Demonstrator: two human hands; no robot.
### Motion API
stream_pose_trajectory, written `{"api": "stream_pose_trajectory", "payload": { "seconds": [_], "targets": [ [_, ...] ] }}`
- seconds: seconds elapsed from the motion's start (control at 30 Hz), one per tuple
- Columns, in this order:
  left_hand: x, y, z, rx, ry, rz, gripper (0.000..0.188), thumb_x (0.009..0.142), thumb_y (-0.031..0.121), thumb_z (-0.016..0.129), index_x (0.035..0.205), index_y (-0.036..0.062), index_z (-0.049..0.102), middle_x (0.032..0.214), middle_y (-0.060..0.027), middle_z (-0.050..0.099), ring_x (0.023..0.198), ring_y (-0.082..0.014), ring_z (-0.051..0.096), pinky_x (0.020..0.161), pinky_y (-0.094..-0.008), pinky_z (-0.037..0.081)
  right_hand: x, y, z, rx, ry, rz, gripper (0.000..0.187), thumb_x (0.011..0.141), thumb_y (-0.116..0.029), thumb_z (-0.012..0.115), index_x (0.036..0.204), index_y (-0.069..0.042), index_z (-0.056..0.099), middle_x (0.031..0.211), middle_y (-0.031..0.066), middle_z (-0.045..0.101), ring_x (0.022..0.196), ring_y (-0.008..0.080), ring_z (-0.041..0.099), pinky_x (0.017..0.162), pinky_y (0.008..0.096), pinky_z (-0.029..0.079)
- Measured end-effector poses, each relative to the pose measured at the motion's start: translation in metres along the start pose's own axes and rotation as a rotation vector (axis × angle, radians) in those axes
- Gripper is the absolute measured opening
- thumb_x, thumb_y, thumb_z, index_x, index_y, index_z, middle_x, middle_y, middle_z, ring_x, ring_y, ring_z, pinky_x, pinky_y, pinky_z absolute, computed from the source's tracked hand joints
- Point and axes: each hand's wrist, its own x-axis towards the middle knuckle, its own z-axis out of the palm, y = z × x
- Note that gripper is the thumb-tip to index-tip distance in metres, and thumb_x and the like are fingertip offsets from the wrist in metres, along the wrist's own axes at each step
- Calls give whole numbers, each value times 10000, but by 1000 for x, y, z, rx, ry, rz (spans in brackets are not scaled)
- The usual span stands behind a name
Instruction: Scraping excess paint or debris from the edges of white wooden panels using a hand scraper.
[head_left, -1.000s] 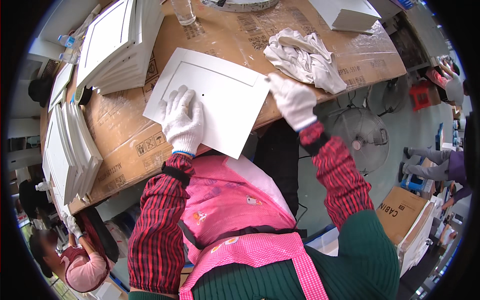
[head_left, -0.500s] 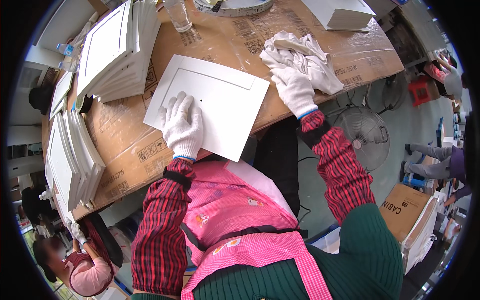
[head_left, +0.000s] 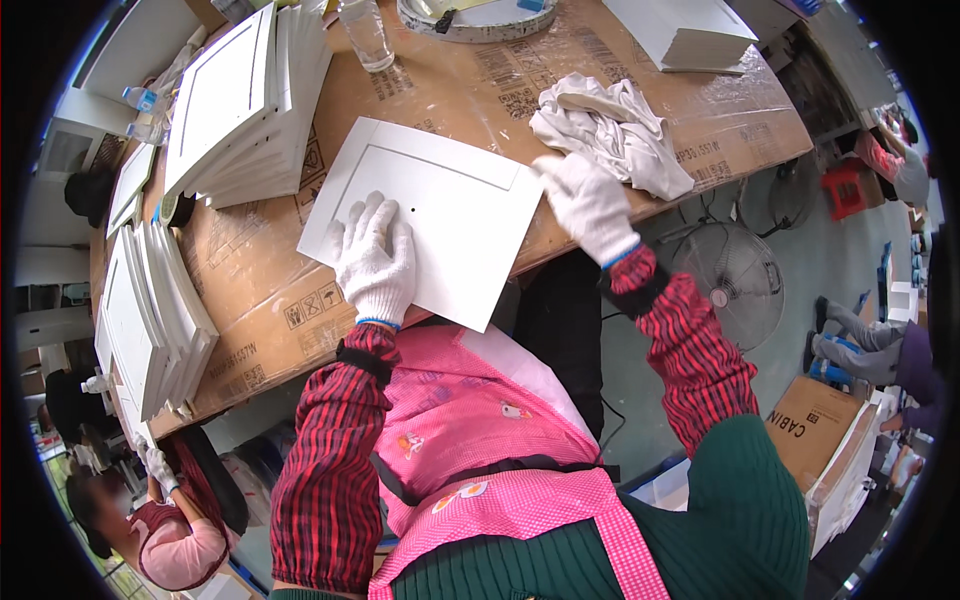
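Left grip, released and splayed, lay flat on white panel atop counter. Right grip, blurred, curled near panel's right corner; closure could not be told. Judged step: steadying panel; next move appeared to require firm left contact.

Panel is white with a thin grey outline and one black dot, gloves are white with blue trim, rag kinda off-white. Sleeves red-and-black striped, apron pink check, sweater dark green, cardboard tabletop brown with black print.
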Motion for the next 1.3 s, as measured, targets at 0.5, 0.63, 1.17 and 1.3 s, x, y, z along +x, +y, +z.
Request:
{"api": "stream_pose_trajectory", "payload": {
  "seconds": [0.5, 0.63, 1.17, 1.3],
  "targets": [
    [-1, 1, -5, 18, -13, 5, 314, 996, 226, 669, 1281, 111, 736, 1465, -92, 671, 1432, -305, 544, 1284, -468, 283, -8, -18, 2, 1, -189, 98, 251, 955, -163, 748, 1197, -109, 783, 1086, 118, 747, 997, 330, 724, 871, 401, 581],
    [2, 6, 0, -1, -18, 10, 313, 991, 226, 670, 1274, 112, 740, 1458, -95, 675, 1429, -312, 545, 1282, -469, 286, 27, 63, 6, -98, 15, 32, 247, 963, -210, 715, 1179, -110, 784, 1103, 144, 760, 1054, 322, 716, 903, 418, 578],
    [-1, -3, 3, 7, 30, 26, 295, 969, 239, 673, 1232, 128, 748, 1432, -92, 690, 1397, -323, 568, 1263, -506, 297, 0, 20, 9, -398, 120, -381, 356, 943, -166, 653, 1295, -128, 696, 933, 67, 637, 849, 252, 692, 707, 384, 574],
    [2, 0, 5, 25, -2, 12, 315, 1001, 270, 660, 1274, 139, 749, 1466, -81, 672, 1431, -289, 547, 1281, -451, 288, 0, 15, 15, -425, 9, -355, 294, 955, -170, 630, 1234, -129, 715, 943, 62, 641, 853, 254, 693, 701, 389, 571]
  ]
}}
